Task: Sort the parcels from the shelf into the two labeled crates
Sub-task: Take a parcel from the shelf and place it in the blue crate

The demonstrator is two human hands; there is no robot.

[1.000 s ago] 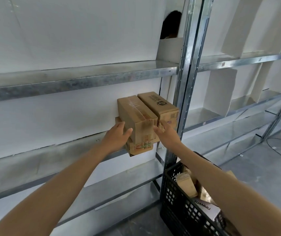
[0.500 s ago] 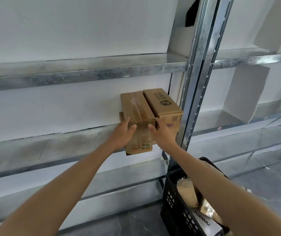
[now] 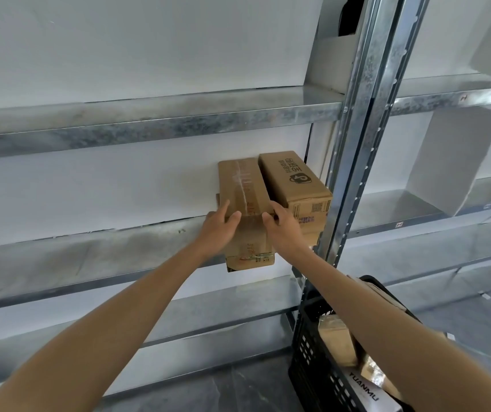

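Black crate [image 3: 312,352] sits bottom right with a few parcels in it. Further up, left hand [image 3: 219,226] and right hand [image 3: 282,226] both grip the taped parcel [image 3: 242,185] by its sides (thumbs on the front edge). It's on the metal shelf [image 3: 89,248], touching a printed box [image 3: 294,179] on its right.

The place looked like a warehouse stockroom. Galvanised steel racking [image 3: 155,126] with perforated uprights [image 3: 366,144] ran along a white wall [image 3: 119,40], its bays carrying on far to the right. Plain cardboard parcels [image 3: 294,185] sat on one shelf, and near on the right a black plastic crate [image 3: 312,352] of more parcels stood on a grey concrete floor [image 3: 253,385].
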